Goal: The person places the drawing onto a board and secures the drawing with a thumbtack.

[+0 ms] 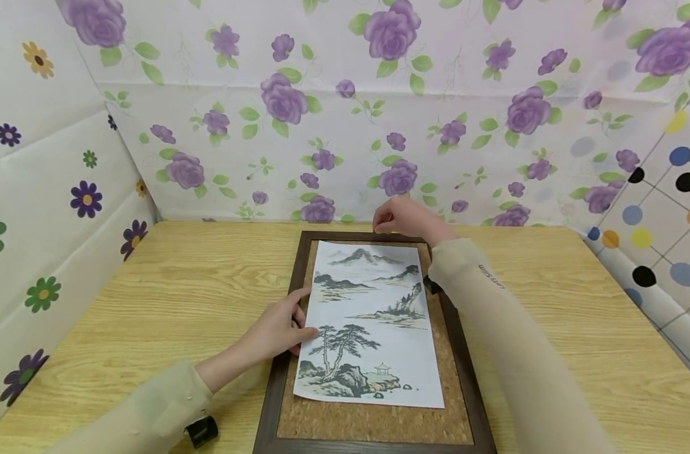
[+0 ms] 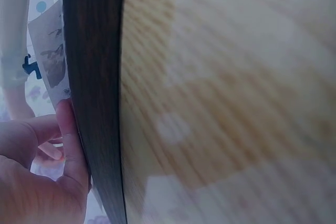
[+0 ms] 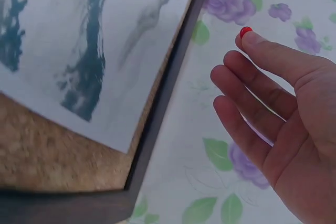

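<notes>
A sheet of paper [image 1: 356,302] printed with an ink landscape of mountains, pines and a pavilion lies on a cork board [image 1: 373,429] with a dark wooden frame [image 1: 460,347]. At the sheet's left edge my left hand [image 1: 279,325] rests, thumb and fingertips touching the paper's margin. My right hand [image 1: 407,217] is raised over the far edge of the frame. Between its thumb and index finger it pinches a small red pushpin [image 3: 245,32], mostly covered by the fingertips; its other fingers are loosely bent.
The board lies on a wood-grain table [image 1: 208,284]. Behind it rises a cover with purple roses [image 1: 285,98]. Flowered sheeting [image 1: 44,293] stands on the left, dotted sheeting [image 1: 642,236] on the right. Both wrists carry black straps.
</notes>
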Demonstrator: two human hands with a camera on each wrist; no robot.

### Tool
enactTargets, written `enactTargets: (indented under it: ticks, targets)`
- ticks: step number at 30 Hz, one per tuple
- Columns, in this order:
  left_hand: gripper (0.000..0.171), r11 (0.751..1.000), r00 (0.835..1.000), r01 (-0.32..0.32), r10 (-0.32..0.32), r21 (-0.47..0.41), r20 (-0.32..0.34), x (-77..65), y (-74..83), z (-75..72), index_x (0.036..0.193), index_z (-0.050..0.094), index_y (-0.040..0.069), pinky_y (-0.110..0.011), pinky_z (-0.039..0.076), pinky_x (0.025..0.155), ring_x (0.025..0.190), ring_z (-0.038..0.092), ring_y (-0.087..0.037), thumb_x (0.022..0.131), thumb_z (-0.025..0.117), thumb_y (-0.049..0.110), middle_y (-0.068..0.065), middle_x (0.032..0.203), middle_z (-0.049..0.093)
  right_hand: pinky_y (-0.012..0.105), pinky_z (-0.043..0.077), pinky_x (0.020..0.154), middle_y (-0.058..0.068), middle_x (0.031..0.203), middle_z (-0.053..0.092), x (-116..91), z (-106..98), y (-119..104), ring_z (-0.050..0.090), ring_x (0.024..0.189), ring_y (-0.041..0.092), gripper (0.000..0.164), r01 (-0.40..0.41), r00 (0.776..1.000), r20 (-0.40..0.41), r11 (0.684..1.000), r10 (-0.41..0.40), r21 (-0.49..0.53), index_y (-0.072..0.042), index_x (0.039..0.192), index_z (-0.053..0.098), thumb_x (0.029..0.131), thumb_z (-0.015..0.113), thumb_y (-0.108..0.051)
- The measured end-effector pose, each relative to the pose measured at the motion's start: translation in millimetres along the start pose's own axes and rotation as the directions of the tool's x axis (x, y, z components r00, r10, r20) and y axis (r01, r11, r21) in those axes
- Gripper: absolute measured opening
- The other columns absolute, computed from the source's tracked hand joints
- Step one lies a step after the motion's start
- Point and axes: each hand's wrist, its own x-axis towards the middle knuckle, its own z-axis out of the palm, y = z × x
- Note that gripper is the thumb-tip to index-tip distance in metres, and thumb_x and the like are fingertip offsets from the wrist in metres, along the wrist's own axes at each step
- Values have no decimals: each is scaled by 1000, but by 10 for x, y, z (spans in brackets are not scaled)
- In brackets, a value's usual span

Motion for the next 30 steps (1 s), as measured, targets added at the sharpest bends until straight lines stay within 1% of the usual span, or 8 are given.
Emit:
enactTargets:
  ticks: [4, 6, 9, 13, 18, 22, 26, 30]
  targets:
    - [76, 1000, 1000, 0, 0, 5, -4, 6, -8, 7, 146, 27, 3, -26, 52, 46, 48, 59, -14, 82, 69, 8, -7, 79, 57, 31, 51, 69, 11, 87, 71, 51, 80, -6, 65, 76, 25, 13, 5, 999, 40, 1000, -6, 23, -9, 93, 71, 89, 63, -19]
    - [76, 1000, 1000, -2, 2, 8, -6, 9, -9, 9, 145, 27, 3, -26, 52, 45, 48, 59, -14, 83, 69, 8, -7, 79, 57, 31, 52, 68, 12, 86, 71, 70, 118, -7, 66, 76, 28, 13, -2, 998, 61, 999, 0, 40, -8, 93, 71, 90, 63, -18]
    - [76, 1000, 1000, -8, 8, 12, -6, 12, -8, 10, 145, 27, 2, -26, 52, 45, 48, 59, -13, 83, 69, 9, -7, 78, 57, 29, 52, 66, 9, 86, 71, 82, 169, 5, 66, 74, 25, 13, -25, 997, 75, 998, 21, 55, -10, 92, 72, 90, 62, -19]
    - [76, 1000, 1000, -8, 8, 10, -5, 6, -5, 4, 145, 27, 2, -26, 52, 45, 48, 59, -13, 82, 69, 8, -7, 77, 58, 27, 50, 65, 4, 86, 72, 88, 225, 35, 63, 71, 19, 13, -49, 996, 71, 996, 44, 68, -14, 90, 73, 90, 63, -21]
    - [76, 1000, 1000, -11, 11, -2, 0, 4, -9, 2, 145, 27, 2, -26, 53, 46, 49, 59, -14, 83, 69, 8, -7, 78, 58, 26, 48, 61, 3, 83, 72, 88, 272, 56, 59, 65, 20, 12, -69, 995, 83, 995, 63, 77, -16, 88, 74, 90, 63, -21]
    - [76, 1000, 1000, -20, 21, -6, 4, 11, -18, 5, 145, 26, 1, -26, 53, 46, 49, 59, -14, 83, 69, 8, -8, 79, 58, 25, 48, 60, 2, 83, 72, 82, 280, 53, 60, 65, 19, 11, -84, 993, 88, 995, 78, 61, -16, 87, 74, 89, 64, -21]
    - [76, 1000, 1000, -15, 15, -5, 1, 9, -26, 7, 145, 27, 1, -26, 53, 46, 49, 59, -14, 82, 69, 8, -7, 78, 58, 24, 49, 61, 0, 84, 72, 100, 280, 41, 61, 67, 16, 9, -72, 993, 101, 997, 68, 39, -16, 87, 74, 88, 66, -19]
    - [76, 1000, 1000, -12, 12, -10, 3, 4, -25, 7, 145, 27, 2, -26, 53, 46, 49, 60, -14, 83, 69, 9, -7, 79, 58, 23, 48, 61, -1, 82, 71, 129, 264, 33, 60, 66, 14, 8, -70, 990, 127, 998, 69, 5, -16, 84, 74, 87, 67, -19]
